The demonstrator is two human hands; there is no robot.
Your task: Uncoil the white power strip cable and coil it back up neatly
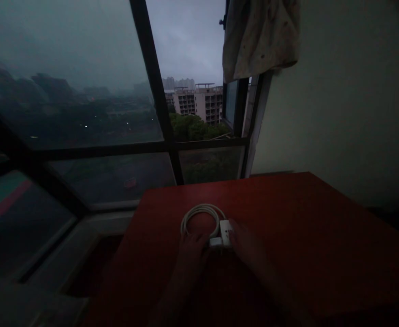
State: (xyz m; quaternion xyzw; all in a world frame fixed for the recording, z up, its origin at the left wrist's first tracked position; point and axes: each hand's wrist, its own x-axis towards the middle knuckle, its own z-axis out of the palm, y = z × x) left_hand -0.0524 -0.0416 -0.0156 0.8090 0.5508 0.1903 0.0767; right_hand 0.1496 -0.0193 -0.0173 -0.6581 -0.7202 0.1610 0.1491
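Observation:
A white power strip (225, 230) lies on the reddish-brown table (274, 200), with socket holes on its upper face. My right hand (242, 240) grips it from the right side. To the left of the strip, its pale cable (202, 207) is wound into a round coil of several loops. My left hand (193, 247) is closed on the lower left part of the coil; dim light blurs its fingers. Between the two hands sits a small white block (215, 242), perhaps a plug or charger, touching or very near the strip.
Dark-framed windows (167, 118) rise behind and left of the table, one section open to buildings and trees outside. A stained cloth (260, 41) hangs at the upper right of the opening. A pale wall (335, 109) stands at the right. The room is dim.

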